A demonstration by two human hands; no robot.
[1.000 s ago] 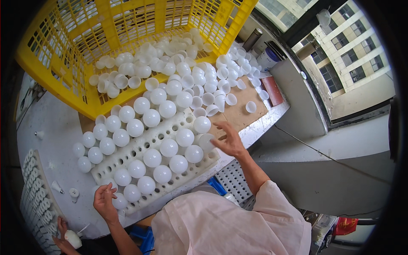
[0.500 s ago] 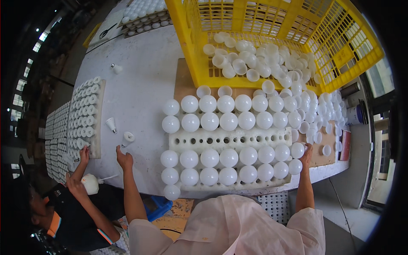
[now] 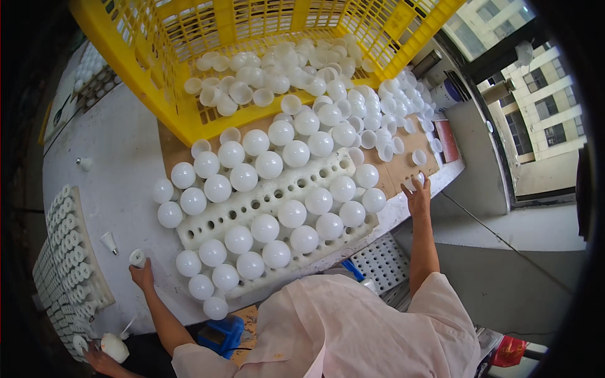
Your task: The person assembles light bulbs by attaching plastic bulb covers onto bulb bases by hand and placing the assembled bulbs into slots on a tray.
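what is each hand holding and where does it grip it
The left hand pinches a small white bulb base by its lower end. The right hand lies open among loose white domes, gripping nothing.

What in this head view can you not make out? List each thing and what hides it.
- Left hand: its fingers cover the small white piece, so the grip is unclear.
- Right hand: whether it holds a white cap is too small to tell.
- Yellow crate: top cut off by the edge.
- Another person's hand: mostly cut off by the lower edge.

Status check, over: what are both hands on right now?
Left hand grips small white bulb base. Right hand on white cap at table edge. Bulb tray between them, nothing blocking.
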